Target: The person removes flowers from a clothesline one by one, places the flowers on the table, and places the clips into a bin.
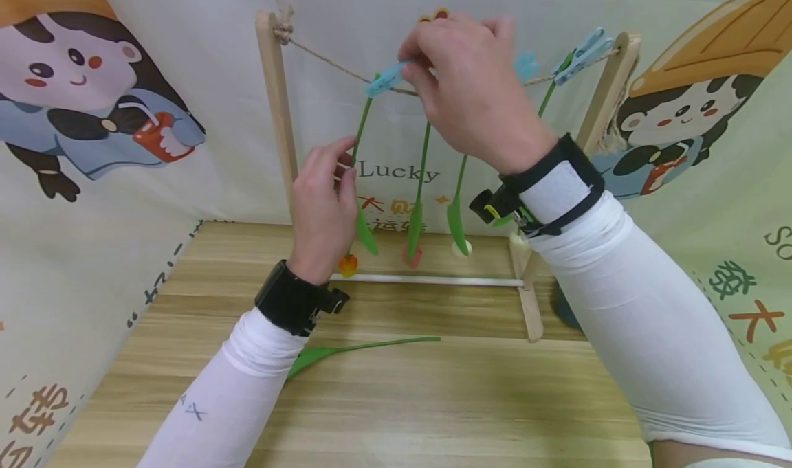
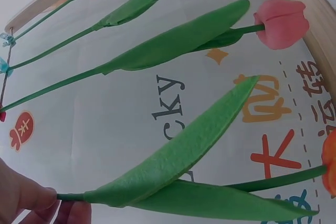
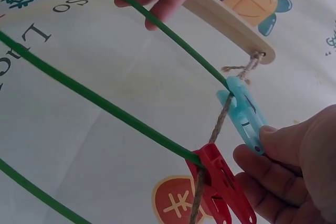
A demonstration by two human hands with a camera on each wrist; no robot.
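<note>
My right hand [image 1: 473,83] pinches a light blue clothespin [image 3: 245,116] between thumb and fingers. Its jaws are at the twine [image 3: 218,124], by the top of a green stem [image 3: 178,40]. Lower on that stem, my left hand [image 1: 324,203] grips it between thumb and fingers. The stem belongs to an artificial tulip with an orange flower [image 1: 348,265] hanging head-down and long green leaves [image 2: 178,156]. Beside it a red clothespin [image 3: 215,174] holds another stem on the twine, mostly hidden behind my right hand in the head view. A pink tulip [image 2: 283,23] hangs next to the orange one.
The twine runs between two wooden posts [image 1: 276,104] joined by a white rod [image 1: 433,280] near the wooden table [image 1: 470,399]. A white tulip [image 1: 461,249] and more blue clothespins [image 1: 584,56] are further right. Another green stem [image 1: 390,342] lies in front, partly under my left forearm.
</note>
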